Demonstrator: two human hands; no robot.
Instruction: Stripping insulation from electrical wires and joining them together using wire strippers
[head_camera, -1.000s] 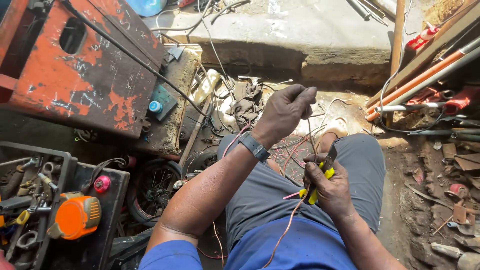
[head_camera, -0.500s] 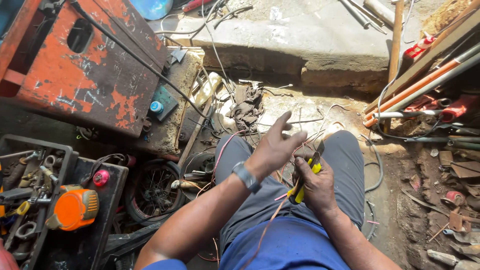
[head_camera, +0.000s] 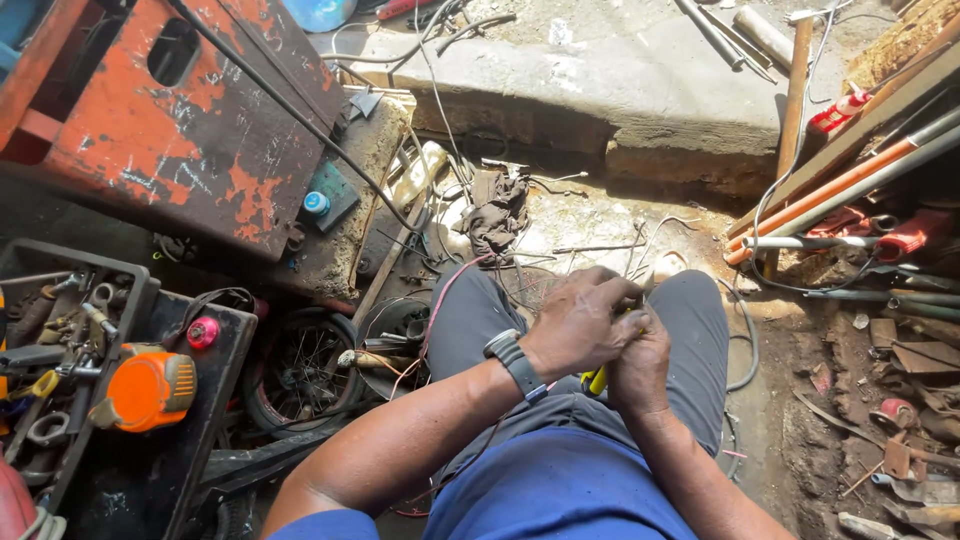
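I sit with my knees in grey trousers and both hands together over my lap. My right hand (head_camera: 641, 362) grips a yellow-handled hand tool (head_camera: 597, 380), of which only a bit of handle shows below the fingers. My left hand (head_camera: 577, 323), with a dark wristwatch (head_camera: 515, 362) on the wrist, is closed over the tool's tip and my right fingers; what it pinches is hidden. A thin red wire (head_camera: 437, 305) runs from my lap over my left knee.
A rusty orange metal casing (head_camera: 180, 130) leans at upper left. A black tool tray (head_camera: 70, 340) with an orange round tool (head_camera: 148, 388) lies at left, a spoked wheel (head_camera: 300, 370) beside it. Pipes and scrap (head_camera: 850, 190) pile at right. A concrete step (head_camera: 620, 90) lies ahead.
My left hand came down from above my knees, where it was pulling thin wire, and now closes over my right hand and the tool. Both hands sit lower in my lap.
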